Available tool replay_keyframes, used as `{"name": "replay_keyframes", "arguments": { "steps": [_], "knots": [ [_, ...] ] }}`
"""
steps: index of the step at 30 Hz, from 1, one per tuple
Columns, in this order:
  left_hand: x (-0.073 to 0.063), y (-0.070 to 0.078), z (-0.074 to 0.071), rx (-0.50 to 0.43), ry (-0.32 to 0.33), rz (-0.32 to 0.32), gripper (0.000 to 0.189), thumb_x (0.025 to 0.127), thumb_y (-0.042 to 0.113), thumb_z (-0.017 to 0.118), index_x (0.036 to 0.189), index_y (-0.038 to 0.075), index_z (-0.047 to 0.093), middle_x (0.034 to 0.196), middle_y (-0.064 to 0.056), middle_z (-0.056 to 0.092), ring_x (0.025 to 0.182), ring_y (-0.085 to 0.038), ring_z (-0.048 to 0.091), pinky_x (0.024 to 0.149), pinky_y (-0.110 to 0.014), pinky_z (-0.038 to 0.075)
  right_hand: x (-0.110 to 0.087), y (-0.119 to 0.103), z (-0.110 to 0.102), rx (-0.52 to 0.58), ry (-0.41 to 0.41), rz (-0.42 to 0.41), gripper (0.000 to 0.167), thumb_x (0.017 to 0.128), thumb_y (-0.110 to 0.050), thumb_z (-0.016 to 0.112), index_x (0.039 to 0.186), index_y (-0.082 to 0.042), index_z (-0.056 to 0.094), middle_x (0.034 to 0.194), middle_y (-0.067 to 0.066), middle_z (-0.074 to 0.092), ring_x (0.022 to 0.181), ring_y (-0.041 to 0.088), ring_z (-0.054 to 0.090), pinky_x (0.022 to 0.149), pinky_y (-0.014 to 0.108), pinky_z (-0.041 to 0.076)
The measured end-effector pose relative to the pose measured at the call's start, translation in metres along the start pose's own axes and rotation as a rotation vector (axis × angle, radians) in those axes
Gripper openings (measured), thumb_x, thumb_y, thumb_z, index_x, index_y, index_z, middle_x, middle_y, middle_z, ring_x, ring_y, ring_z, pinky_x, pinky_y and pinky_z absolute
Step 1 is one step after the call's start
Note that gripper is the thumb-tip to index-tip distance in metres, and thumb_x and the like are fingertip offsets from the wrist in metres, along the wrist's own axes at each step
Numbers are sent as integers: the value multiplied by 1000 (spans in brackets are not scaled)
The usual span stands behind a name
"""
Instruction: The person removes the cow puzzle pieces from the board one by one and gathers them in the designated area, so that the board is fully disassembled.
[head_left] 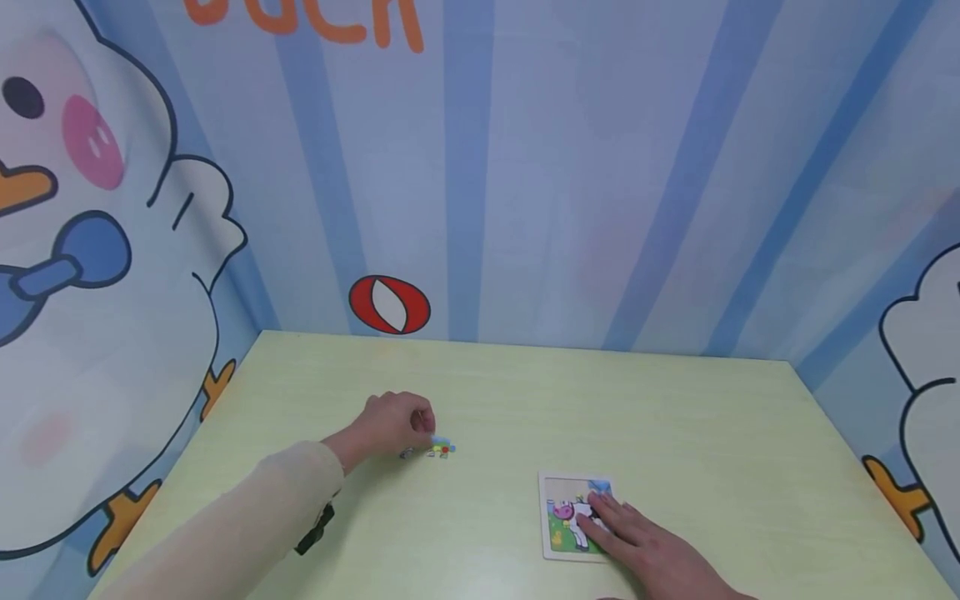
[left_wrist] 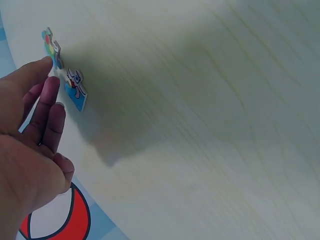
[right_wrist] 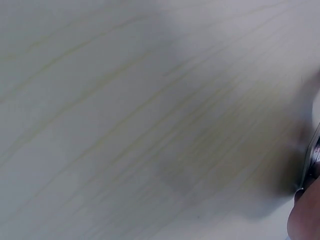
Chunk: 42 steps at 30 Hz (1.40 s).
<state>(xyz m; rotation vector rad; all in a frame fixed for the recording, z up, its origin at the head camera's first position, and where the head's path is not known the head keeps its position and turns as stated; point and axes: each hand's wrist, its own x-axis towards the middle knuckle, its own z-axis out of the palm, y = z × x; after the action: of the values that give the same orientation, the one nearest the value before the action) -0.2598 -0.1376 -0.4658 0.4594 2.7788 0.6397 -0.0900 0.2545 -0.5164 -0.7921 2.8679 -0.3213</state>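
Observation:
My left hand [head_left: 393, 421] is low over the table with bent fingers, its thumb tip right at the edge of a small colourful puzzle piece [head_left: 444, 447]. In the left wrist view this green, yellow and red piece [left_wrist: 51, 47] lies just past the thumb, whose tip stands apart from the index fingertip. Beside it is a second puzzle piece [left_wrist: 76, 90], blue with a cartoon figure. My right hand [head_left: 648, 546] rests with extended fingers on a framed puzzle [head_left: 573, 527] showing a cow, covering its right part. The right wrist view catches only a bit of that hand [right_wrist: 306, 212] at the edge.
The pale wood-grain table [head_left: 675, 417] spreads around both hands. Behind it rises a blue striped backdrop [head_left: 555, 183] with cartoon ducks at the sides and a red and white ball print [head_left: 367, 302] low down. A dark strap [head_left: 315, 531] shows at the left sleeve.

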Motion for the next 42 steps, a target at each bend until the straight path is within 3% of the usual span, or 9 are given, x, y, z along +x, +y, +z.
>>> {"name": "replay_keyframes", "arguments": {
  "steps": [9,28,36,42],
  "knots": [
    [-3,2,5,-25,-2,45,23,85,18,93,99,21,75,93,10,68,94,-15,61,107,-58,36,0,-2,-1,1,-5,12,96,88,-91,47,166,-36,37,174,-2,32,158,28,34,118,54,41],
    [-11,5,6,11,17,58,18,85,19,92,95,20,77,92,9,69,91,-14,59,96,-50,39,1,0,0,27,-28,19,97,88,-91,48,166,-36,37,175,-1,31,159,30,33,119,56,39],
    [-6,2,3,18,46,57,20,85,23,93,98,22,78,93,11,68,93,-13,60,96,-49,39,2,0,-1,33,-36,25,97,87,-91,49,166,-36,38,175,-2,31,159,30,32,119,57,38],
    [-1,13,-4,7,63,83,19,87,26,91,101,22,79,94,12,69,96,-13,64,98,-50,38,2,2,0,27,-31,12,96,88,-90,49,166,-36,39,174,-1,32,159,29,33,120,56,38]
  ]
}}
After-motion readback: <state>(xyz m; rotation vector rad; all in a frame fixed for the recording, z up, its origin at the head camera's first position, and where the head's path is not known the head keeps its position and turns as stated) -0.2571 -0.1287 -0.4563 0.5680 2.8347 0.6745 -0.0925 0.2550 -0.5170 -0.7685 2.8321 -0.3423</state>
